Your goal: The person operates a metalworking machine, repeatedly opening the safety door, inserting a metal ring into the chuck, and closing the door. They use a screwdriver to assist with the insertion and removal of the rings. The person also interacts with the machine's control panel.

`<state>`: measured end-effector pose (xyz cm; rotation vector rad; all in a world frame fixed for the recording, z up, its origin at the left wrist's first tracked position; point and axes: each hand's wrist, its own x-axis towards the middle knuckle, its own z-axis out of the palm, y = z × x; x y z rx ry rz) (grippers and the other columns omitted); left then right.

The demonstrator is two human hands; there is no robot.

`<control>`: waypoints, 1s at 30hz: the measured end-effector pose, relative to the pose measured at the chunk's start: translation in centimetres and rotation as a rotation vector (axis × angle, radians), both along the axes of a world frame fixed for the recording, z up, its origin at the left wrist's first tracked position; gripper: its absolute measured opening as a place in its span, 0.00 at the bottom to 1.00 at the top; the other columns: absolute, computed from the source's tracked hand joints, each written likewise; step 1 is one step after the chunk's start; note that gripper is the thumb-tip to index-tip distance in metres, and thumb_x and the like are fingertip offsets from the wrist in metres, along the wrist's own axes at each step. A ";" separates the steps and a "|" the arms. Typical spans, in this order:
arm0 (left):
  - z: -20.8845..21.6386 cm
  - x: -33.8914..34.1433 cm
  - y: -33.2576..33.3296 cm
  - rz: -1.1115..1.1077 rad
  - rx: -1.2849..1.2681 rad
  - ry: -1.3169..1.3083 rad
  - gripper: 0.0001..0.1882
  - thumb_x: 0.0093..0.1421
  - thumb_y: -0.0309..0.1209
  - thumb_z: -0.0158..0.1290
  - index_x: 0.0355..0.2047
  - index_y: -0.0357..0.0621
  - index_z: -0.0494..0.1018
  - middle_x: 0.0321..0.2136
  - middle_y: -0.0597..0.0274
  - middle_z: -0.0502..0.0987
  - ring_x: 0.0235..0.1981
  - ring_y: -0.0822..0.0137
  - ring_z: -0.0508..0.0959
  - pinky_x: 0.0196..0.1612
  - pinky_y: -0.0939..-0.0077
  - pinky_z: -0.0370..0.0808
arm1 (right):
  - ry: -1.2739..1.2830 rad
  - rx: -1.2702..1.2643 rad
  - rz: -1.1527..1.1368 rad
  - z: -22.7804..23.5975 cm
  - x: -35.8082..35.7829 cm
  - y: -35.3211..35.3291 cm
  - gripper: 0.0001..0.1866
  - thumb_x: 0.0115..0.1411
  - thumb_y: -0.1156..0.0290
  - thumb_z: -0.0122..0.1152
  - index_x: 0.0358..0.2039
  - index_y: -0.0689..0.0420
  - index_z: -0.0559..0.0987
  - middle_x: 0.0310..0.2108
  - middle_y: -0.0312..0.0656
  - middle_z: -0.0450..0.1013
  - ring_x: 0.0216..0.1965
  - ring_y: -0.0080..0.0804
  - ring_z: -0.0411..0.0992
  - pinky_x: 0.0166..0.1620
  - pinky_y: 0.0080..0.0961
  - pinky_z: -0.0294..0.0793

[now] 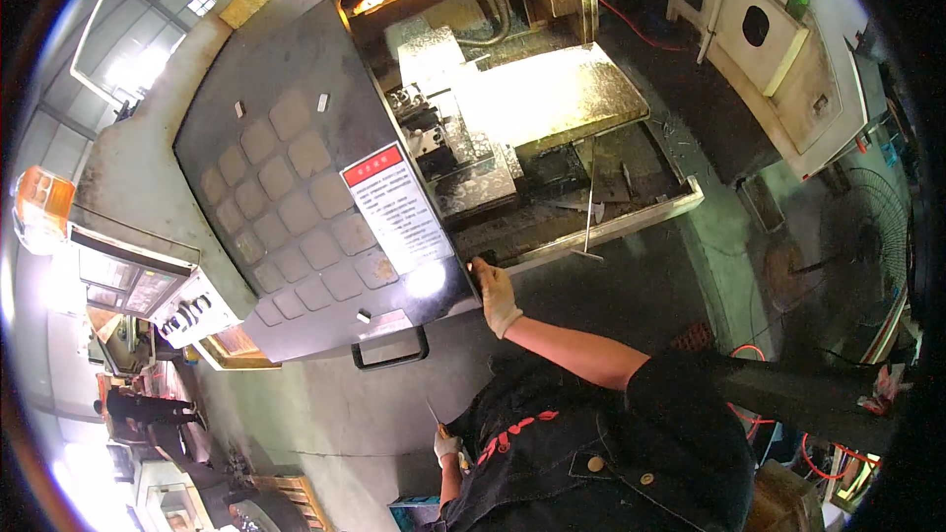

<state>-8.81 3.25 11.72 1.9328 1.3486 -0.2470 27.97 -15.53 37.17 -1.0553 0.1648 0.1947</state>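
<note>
While right hand (496,298) grips door edge (471,281), fingers seemingly curled around it

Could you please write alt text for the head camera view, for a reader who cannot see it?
Seen from above, a person's gloved right hand grips the edge of a machine tool's dark sliding door, beside the lit work chamber. The gloved left hand holds a thin pointed tool near the dark jacket. A control panel sits at left.

Workshop w/ grey-green concrete floor (325,414), stained. Bright window panes (148,39) upper left; cream metal cabinet (778,69) upper right. Black round wire-guard fan (867,227) at right, red cables (754,350) nearby on floor.
</note>
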 end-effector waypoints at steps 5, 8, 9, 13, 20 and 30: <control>-1.6 2.0 -1.0 -0.013 0.024 0.155 0.27 0.38 0.29 0.58 0.44 0.47 0.69 0.31 0.53 0.78 0.34 0.55 0.78 0.38 0.65 0.73 | -0.012 -0.023 0.024 -3.2 1.1 1.4 0.27 0.59 0.43 0.50 0.19 0.55 0.71 0.16 0.25 0.56 0.20 0.14 0.51 0.23 0.19 0.50; -5.1 1.4 -0.4 0.137 -0.057 0.096 0.25 0.39 0.30 0.58 0.42 0.47 0.70 0.32 0.52 0.77 0.37 0.54 0.78 0.40 0.65 0.73 | -0.011 -0.026 0.006 -3.8 1.1 2.6 0.28 0.60 0.43 0.47 0.21 0.57 0.73 0.17 0.26 0.57 0.21 0.15 0.53 0.24 0.19 0.53; -6.1 1.6 -0.6 0.203 -0.105 0.063 0.24 0.39 0.30 0.58 0.41 0.47 0.70 0.32 0.52 0.77 0.37 0.54 0.78 0.41 0.65 0.73 | -0.022 -0.042 -0.016 -3.4 0.9 2.6 0.28 0.61 0.43 0.46 0.22 0.58 0.73 0.18 0.26 0.58 0.21 0.16 0.53 0.24 0.19 0.54; -5.7 5.9 -3.5 0.012 -0.015 -0.030 0.22 0.40 0.30 0.57 0.39 0.44 0.71 0.32 0.50 0.77 0.37 0.52 0.77 0.40 0.64 0.72 | 0.021 -0.052 0.137 -5.3 2.2 2.8 0.26 0.63 0.45 0.43 0.29 0.58 0.74 0.22 0.30 0.64 0.25 0.20 0.58 0.29 0.24 0.60; -5.3 12.9 -5.1 -0.169 0.062 -0.079 0.22 0.45 0.30 0.53 0.44 0.45 0.71 0.34 0.46 0.77 0.38 0.48 0.76 0.40 0.63 0.71 | 0.291 0.413 0.220 -15.8 5.3 4.0 0.15 0.60 0.55 0.54 0.40 0.52 0.74 0.37 0.35 0.73 0.40 0.29 0.70 0.46 0.28 0.69; 2.6 25.9 -7.0 -0.610 0.010 -0.201 0.20 0.47 0.32 0.53 0.42 0.40 0.68 0.33 0.42 0.75 0.38 0.42 0.74 0.40 0.56 0.71 | 0.477 0.448 0.561 -18.0 12.7 -1.5 0.12 0.58 0.62 0.59 0.39 0.54 0.74 0.36 0.42 0.74 0.35 0.35 0.73 0.36 0.35 0.74</control>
